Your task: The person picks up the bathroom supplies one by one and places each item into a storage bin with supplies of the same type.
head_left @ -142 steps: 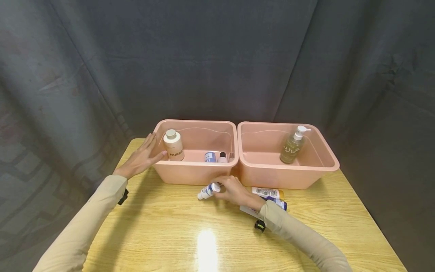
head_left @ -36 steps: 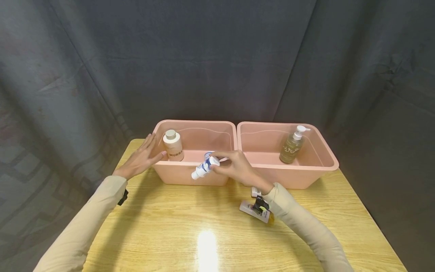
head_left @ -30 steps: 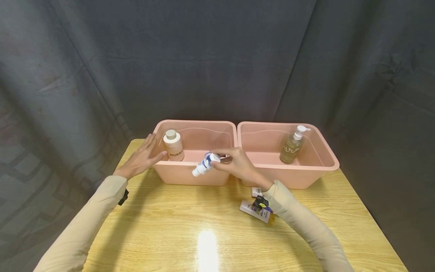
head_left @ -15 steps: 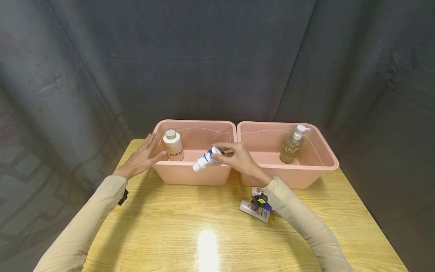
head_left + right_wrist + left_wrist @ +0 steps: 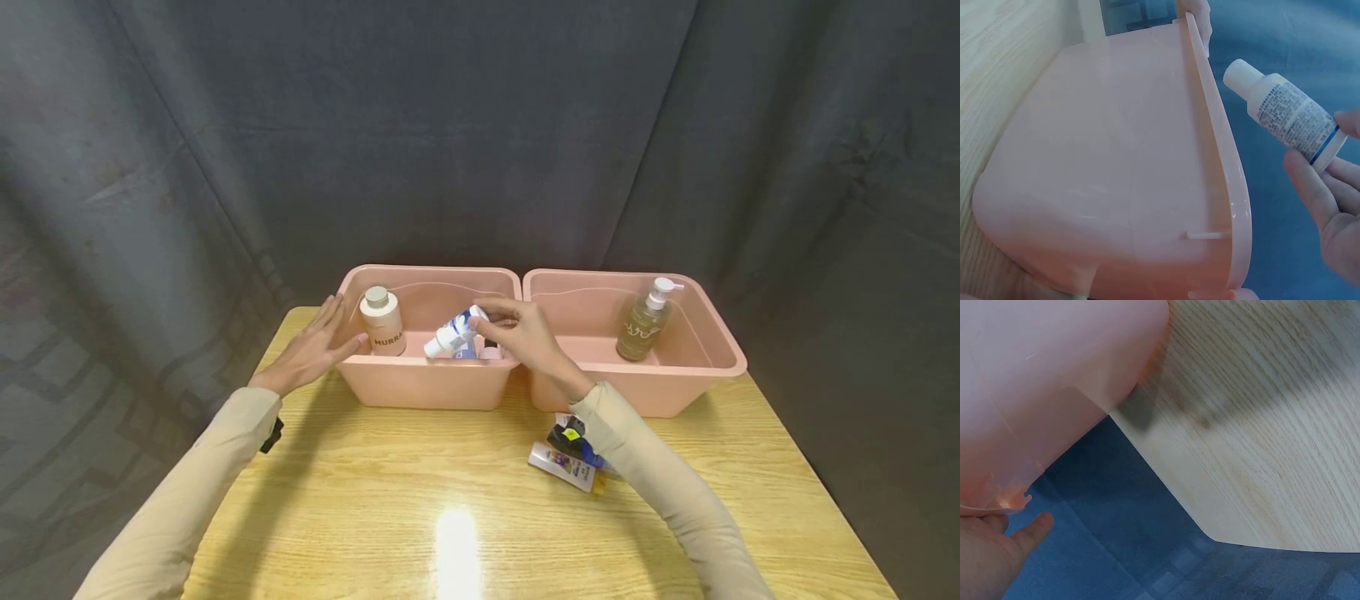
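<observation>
Head cam: white btl pinched by R hand over L bin; bin's touched @ 9 o'clock by wide L hand.

Head view: table brightly lit with a blown-out glare patch, soft shadow beside the left sleeve, curtain dim. Wrist views darker, blue-cast, low contrast; print on the bottle too soft to read.
</observation>
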Action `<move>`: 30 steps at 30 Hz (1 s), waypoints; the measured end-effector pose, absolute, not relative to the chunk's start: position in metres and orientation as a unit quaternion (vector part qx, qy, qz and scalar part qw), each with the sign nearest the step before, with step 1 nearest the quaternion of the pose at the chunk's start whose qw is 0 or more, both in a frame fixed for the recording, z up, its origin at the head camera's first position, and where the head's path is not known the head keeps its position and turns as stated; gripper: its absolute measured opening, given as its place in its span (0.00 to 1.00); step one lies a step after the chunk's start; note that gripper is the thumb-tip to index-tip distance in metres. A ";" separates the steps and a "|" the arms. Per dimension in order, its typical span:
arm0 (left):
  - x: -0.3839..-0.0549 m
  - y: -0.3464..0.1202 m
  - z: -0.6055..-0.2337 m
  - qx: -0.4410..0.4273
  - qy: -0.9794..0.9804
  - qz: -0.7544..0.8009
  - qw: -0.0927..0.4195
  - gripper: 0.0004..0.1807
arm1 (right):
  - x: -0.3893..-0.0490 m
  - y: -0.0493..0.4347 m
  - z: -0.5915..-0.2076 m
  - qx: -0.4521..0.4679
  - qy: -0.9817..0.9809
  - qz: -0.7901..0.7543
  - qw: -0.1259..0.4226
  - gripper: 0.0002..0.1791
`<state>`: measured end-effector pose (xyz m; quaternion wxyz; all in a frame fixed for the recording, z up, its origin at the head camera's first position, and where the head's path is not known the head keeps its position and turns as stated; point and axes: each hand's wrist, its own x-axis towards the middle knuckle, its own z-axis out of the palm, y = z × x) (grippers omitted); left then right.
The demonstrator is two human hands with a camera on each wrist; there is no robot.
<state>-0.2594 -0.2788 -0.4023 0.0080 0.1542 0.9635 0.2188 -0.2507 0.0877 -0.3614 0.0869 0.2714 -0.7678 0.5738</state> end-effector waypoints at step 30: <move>-0.260 -0.279 -0.403 0.159 0.961 0.224 0.001 0.48 | -0.286 0.077 -0.374 0.206 -0.779 0.580 0.120 0.19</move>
